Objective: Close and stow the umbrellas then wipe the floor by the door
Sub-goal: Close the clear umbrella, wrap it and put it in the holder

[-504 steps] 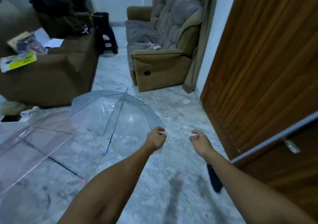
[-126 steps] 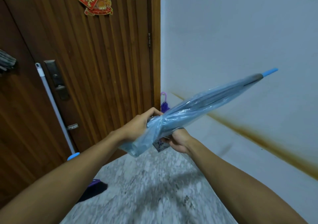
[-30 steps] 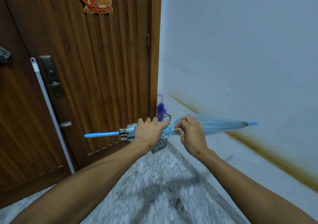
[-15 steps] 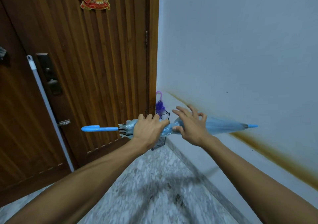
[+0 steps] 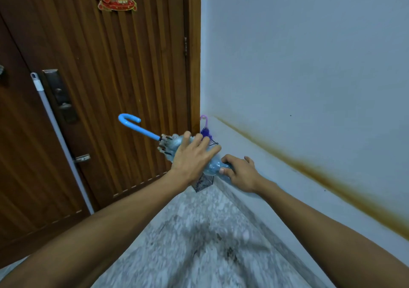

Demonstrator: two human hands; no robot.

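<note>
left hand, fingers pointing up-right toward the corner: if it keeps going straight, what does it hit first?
Probably the purple umbrella standing in the wire stand in the corner, just past the left hand's fingertips. Behind it is the white wall. Depth is unclear from one view.

Your body in view: two forearms, bare to the frame's lower edge, no sleeve showing on them. Left hand (image 5: pixel 194 157): bare, short-trimmed nails. Right hand (image 5: pixel 240 173): bare, thumbnail showing. Both wrists are bare too.
</note>
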